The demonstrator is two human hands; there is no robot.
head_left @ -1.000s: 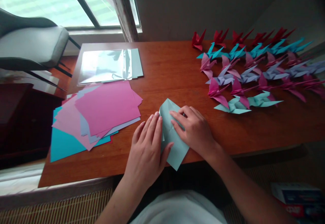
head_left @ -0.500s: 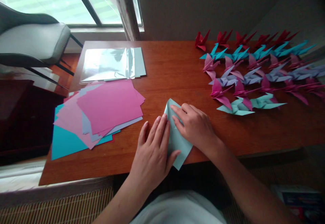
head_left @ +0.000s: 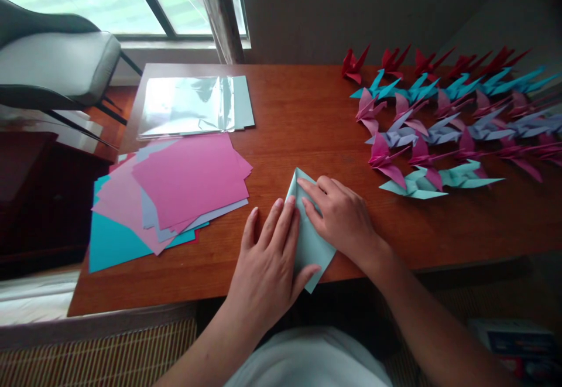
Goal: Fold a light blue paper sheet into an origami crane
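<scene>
Mint paper (head_left: 313, 246), left hand (head_left: 270, 263) spread flat, right hand (head_left: 343, 212) half curled

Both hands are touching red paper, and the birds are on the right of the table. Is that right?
Not quite. The paper under the left hand and right hand is pale green, as the head view shows. The birds are on the right of the table.
</scene>
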